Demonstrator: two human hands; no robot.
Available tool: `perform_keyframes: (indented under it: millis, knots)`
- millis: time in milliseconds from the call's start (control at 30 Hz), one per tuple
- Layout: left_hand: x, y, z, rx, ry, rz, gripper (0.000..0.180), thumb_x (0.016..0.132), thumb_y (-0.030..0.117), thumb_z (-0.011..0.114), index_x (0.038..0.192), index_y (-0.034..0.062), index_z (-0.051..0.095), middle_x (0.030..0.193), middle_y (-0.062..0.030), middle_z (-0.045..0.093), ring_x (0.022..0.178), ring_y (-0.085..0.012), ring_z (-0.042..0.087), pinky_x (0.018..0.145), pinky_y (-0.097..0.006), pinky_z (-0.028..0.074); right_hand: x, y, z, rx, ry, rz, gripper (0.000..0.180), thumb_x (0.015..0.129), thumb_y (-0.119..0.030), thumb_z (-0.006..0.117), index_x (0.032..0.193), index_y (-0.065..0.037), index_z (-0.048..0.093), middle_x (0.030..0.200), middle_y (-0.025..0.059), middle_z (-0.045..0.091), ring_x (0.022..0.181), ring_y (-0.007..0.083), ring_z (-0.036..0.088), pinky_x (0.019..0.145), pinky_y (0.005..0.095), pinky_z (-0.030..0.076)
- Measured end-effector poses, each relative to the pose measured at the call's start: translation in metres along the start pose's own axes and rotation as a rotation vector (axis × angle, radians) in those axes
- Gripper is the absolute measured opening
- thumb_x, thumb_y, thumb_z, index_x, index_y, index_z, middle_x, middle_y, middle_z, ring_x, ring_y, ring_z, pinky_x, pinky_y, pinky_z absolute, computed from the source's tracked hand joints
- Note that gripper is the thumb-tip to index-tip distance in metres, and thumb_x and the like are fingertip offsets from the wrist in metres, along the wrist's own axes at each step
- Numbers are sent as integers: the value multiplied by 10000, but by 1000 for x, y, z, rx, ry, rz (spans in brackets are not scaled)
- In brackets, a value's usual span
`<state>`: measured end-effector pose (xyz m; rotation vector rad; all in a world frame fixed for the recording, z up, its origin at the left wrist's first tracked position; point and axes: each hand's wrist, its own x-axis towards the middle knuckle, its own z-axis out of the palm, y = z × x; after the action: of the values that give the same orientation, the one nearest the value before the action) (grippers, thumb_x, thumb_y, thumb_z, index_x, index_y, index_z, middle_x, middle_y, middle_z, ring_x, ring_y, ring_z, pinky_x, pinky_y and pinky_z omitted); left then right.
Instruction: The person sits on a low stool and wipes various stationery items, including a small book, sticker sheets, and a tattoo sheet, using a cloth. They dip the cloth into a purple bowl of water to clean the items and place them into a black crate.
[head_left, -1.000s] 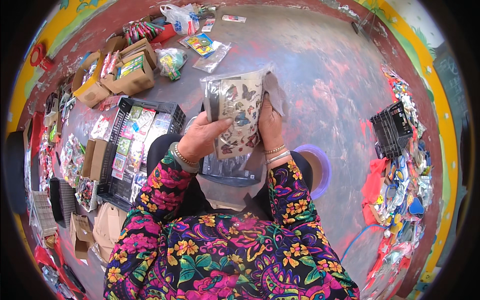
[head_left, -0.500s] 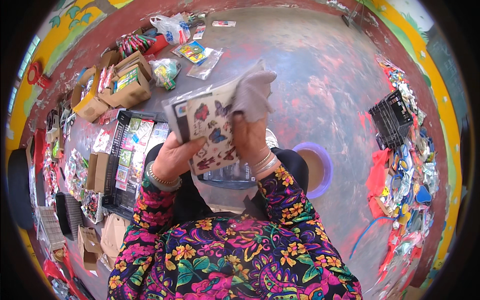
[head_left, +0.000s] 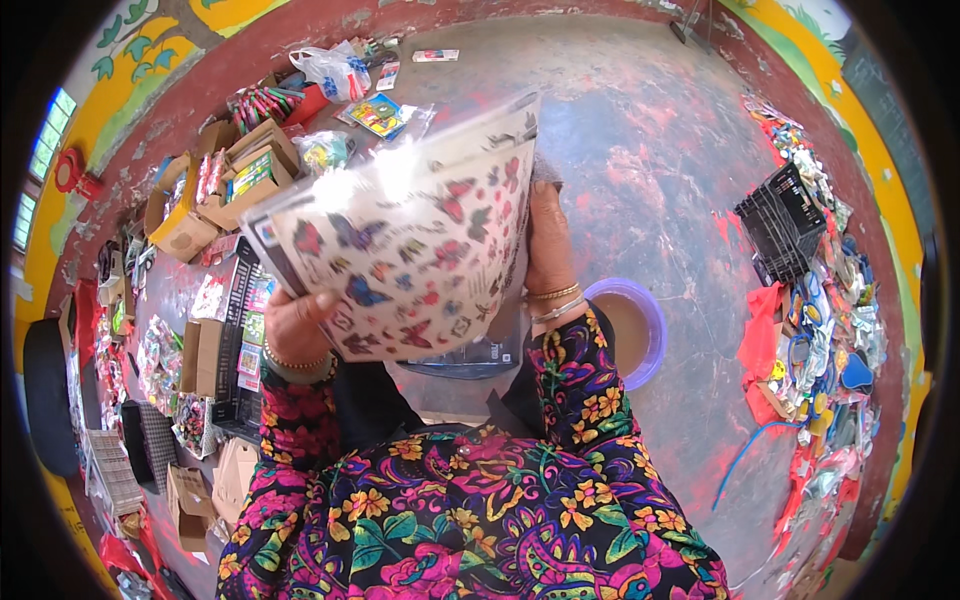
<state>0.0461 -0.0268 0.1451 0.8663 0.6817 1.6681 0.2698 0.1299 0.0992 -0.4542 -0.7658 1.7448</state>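
My left hand (head_left: 300, 326) grips the lower left corner of a pack of butterfly sticker sheets (head_left: 430, 270) in a clear plastic sleeve, its thumb on the front. Light glares off the sleeve's upper part. At the pack's right edge my right hand (head_left: 550, 240) is closed round a grey cloth (head_left: 547, 172), most of it hidden behind the pack. Most of the right fingers are hidden too. Below the pack, a black plastic container (head_left: 465, 362) shows between my knees.
A purple basin (head_left: 655, 345) of murky water stands by my right knee. To my left are a black crate (head_left: 236, 385) with packets and open cardboard boxes (head_left: 262, 180). Another black crate (head_left: 780, 222) and mixed goods line the right wall.
The pack has spread wide, its butterfly face turned up towards me. My right hand and the cloth have moved from its front to the right edge and partly behind it.
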Motion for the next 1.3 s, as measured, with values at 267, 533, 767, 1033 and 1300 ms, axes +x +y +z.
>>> perform_keyframes:
  millis: [267,533,767,1033,1300]
  knots:
    - [24,-4,-34,45,172,-93,379,787,58,490,1134,-91,466,1019,-186,601,872,-257,623,778,-349,515,-4,-15,-7,65,-106,131,314,838,-83,589,1131,-8,504,978,93,624,812,147,623,699,273,530]
    - [26,-31,-64,-275,76,-119,436,849,205,499,1191,-61,458,1102,-182,573,957,-267,588,858,-388,459,3,-13,-20,-83,3,25,265,834,-144,619,1062,-18,570,917,61,647,738,113,624,633,228,519]
    - [33,-24,-61,-454,-242,-427,838,860,643,249,1267,-78,373,1268,-230,449,1139,-325,482,973,-438,365,-5,-43,-26,-115,-1,106,228,810,-82,622,1011,17,574,866,85,649,683,124,629,601,228,519]
    - [66,-37,-26,43,-481,-787,556,831,343,574,1219,-33,444,1144,-155,547,1044,-221,537,914,-355,406,2,-30,-29,-301,-154,296,206,800,-102,643,957,18,583,829,57,630,657,87,595,571,210,494]
    - [73,-42,-16,182,-158,-811,408,770,123,646,1122,-31,510,956,-109,613,840,-186,602,775,-314,484,30,-17,-63,-354,411,-27,235,894,-212,526,944,7,594,891,72,616,781,154,594,713,294,489]
